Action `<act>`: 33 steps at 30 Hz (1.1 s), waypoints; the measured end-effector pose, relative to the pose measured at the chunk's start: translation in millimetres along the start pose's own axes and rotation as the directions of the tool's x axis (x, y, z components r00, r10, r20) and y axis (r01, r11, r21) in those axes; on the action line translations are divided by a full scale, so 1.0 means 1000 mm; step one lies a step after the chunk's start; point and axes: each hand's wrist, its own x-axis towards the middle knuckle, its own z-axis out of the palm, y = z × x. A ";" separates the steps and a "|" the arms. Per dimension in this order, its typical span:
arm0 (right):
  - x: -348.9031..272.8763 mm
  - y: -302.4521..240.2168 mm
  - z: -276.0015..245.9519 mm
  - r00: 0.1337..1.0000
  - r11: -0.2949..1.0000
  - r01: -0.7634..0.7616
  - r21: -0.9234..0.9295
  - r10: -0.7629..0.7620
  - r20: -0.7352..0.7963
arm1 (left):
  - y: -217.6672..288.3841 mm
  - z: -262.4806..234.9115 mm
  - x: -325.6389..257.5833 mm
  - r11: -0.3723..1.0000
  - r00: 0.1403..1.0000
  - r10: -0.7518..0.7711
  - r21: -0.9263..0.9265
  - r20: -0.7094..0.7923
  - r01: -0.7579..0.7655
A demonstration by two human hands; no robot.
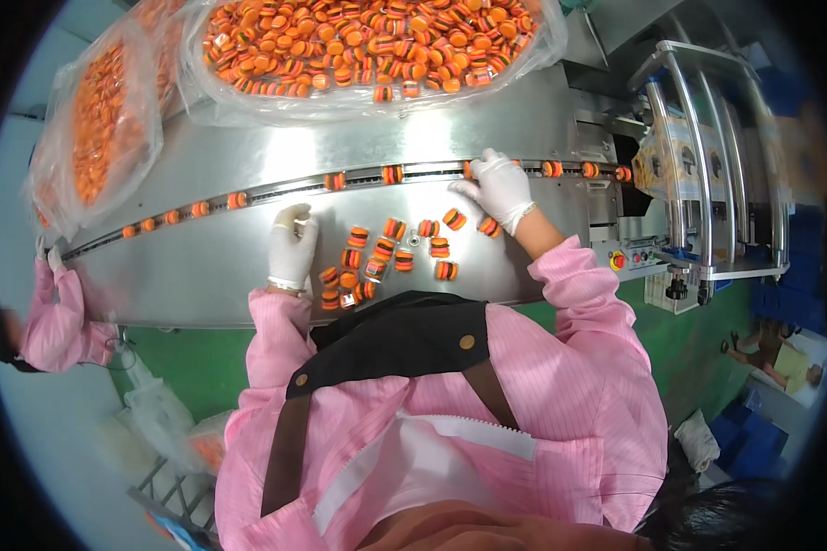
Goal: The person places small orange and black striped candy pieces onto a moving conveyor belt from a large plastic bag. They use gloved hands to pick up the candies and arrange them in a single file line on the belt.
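My right hand [504,190], in a white glove, reaches over the narrow conveyor channel [363,176]. Its thumb and fingers close round a burger-shaped candy [469,170], partly hidden by the hand. Similar orange candies sit spaced along the channel on both sides, such as one candy [392,174] to the left. My left hand [292,246], also gloved, hovers over the steel table [248,298] just short of the channel. Its fingers curve, thumb apart, with nothing visible between them. Several clear-wrapped candies [377,266] lie loose between my hands, close to my body.
A big clear plastic bag [377,106] heaped with candies lies beyond the channel, and another candy bag [101,119] at far left. A machine with metal posts [685,165] and a button panel [629,260] stands right. A co-worker in pink [60,317] works at the left end.
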 end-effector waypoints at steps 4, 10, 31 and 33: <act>-0.015 0.039 -0.013 0.935 0.946 -0.315 0.081 0.323 -0.143 | -0.015 -0.012 -0.002 0.998 0.999 -0.018 0.060 -0.039 0.021; -0.025 0.081 -0.005 0.810 0.810 -0.583 -0.062 0.585 0.032 | -0.018 -0.014 -0.002 0.999 1.000 -0.018 0.046 -0.025 0.019; -0.064 0.051 -0.053 0.974 0.893 -0.166 0.419 0.083 0.210 | 0.054 0.052 0.007 0.834 0.814 0.382 0.216 0.438 -0.508; -0.071 0.032 -0.019 0.978 0.907 -0.020 0.421 -0.069 0.195 | 0.067 0.061 0.008 0.843 0.816 0.256 0.293 0.518 -0.451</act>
